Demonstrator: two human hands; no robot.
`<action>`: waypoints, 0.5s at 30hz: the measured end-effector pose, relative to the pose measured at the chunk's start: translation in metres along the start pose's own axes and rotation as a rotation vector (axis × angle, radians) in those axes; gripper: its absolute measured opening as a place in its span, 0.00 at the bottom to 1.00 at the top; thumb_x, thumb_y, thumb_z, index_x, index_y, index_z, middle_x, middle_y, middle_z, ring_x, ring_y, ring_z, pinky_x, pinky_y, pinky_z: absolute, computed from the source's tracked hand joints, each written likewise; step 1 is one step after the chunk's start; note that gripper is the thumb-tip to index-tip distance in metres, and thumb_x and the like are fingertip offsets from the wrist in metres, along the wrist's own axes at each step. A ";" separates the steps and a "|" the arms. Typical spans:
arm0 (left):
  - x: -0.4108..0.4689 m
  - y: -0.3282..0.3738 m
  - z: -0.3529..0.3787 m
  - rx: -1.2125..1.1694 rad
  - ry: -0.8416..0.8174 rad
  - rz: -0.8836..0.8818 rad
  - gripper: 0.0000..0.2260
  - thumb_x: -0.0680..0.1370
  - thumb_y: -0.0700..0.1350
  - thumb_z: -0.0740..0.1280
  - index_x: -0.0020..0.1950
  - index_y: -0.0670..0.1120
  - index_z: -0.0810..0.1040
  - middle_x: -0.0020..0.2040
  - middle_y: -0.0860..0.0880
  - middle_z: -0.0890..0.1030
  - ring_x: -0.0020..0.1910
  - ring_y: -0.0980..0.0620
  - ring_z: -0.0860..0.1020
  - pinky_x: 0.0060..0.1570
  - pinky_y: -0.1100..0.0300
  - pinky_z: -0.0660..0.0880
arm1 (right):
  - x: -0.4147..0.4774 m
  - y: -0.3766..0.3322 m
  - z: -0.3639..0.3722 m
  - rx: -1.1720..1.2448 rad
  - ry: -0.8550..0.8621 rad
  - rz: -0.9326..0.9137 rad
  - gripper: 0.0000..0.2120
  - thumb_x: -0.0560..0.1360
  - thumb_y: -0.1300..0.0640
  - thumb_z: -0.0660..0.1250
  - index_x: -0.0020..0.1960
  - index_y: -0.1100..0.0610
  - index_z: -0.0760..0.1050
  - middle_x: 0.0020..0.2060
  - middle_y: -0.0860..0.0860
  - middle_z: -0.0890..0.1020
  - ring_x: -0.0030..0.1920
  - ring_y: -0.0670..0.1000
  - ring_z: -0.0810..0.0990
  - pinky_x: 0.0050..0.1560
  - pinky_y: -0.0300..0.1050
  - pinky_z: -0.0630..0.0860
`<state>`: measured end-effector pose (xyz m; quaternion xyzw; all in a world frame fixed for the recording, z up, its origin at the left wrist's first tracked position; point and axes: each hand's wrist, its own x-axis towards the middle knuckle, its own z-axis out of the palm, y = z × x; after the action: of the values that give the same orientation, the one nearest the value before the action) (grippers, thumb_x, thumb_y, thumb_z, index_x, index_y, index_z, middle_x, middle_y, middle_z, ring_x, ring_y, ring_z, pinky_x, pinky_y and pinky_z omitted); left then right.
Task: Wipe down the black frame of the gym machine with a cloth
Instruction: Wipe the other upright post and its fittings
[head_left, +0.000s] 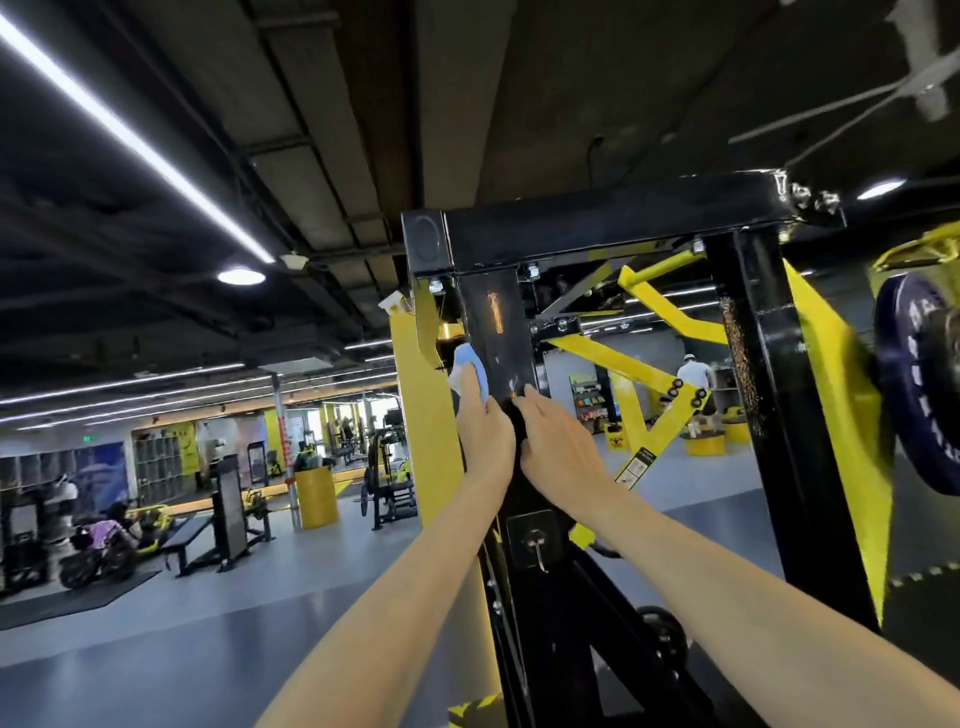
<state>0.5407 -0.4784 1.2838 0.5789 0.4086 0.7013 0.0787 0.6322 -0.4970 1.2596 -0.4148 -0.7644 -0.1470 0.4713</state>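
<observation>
While the left hand (483, 434) grips a blue cloth (470, 370) against the black frame (496, 332), whose upright runs twelve to six o'clock, the right hand (558, 444) lies flat-fingered on it at the cloth's four o'clock.

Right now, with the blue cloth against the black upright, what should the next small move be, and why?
Probably slide the left hand and its blue cloth upward along the black upright toward the top crossbeam. The cloth sits on the upright's left edge, with a glossy stretch of post between it and the crossbeam, while the right hand rests flat on the post beside it.
</observation>
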 end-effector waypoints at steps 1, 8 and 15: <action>0.000 0.002 0.002 0.065 -0.010 0.086 0.14 0.82 0.38 0.53 0.62 0.52 0.70 0.40 0.51 0.73 0.37 0.57 0.74 0.37 0.70 0.69 | 0.004 0.003 -0.001 0.025 0.020 -0.012 0.26 0.77 0.65 0.59 0.75 0.59 0.61 0.76 0.55 0.60 0.75 0.53 0.60 0.70 0.44 0.61; 0.059 0.031 0.010 0.407 -0.172 0.420 0.29 0.80 0.63 0.53 0.70 0.44 0.70 0.69 0.40 0.72 0.68 0.43 0.70 0.69 0.48 0.67 | 0.043 0.027 -0.012 0.025 0.027 -0.151 0.31 0.79 0.65 0.55 0.79 0.59 0.47 0.78 0.53 0.48 0.78 0.49 0.46 0.73 0.37 0.41; 0.098 0.036 -0.005 0.553 -0.291 0.658 0.20 0.83 0.48 0.60 0.72 0.40 0.68 0.66 0.43 0.73 0.65 0.49 0.72 0.70 0.54 0.64 | 0.073 0.045 -0.014 0.050 0.117 -0.180 0.28 0.79 0.63 0.55 0.78 0.62 0.52 0.78 0.55 0.53 0.78 0.51 0.50 0.75 0.41 0.45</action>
<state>0.5186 -0.4473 1.3815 0.7697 0.3594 0.4650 -0.2495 0.6605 -0.4420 1.3204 -0.3231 -0.7731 -0.1937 0.5103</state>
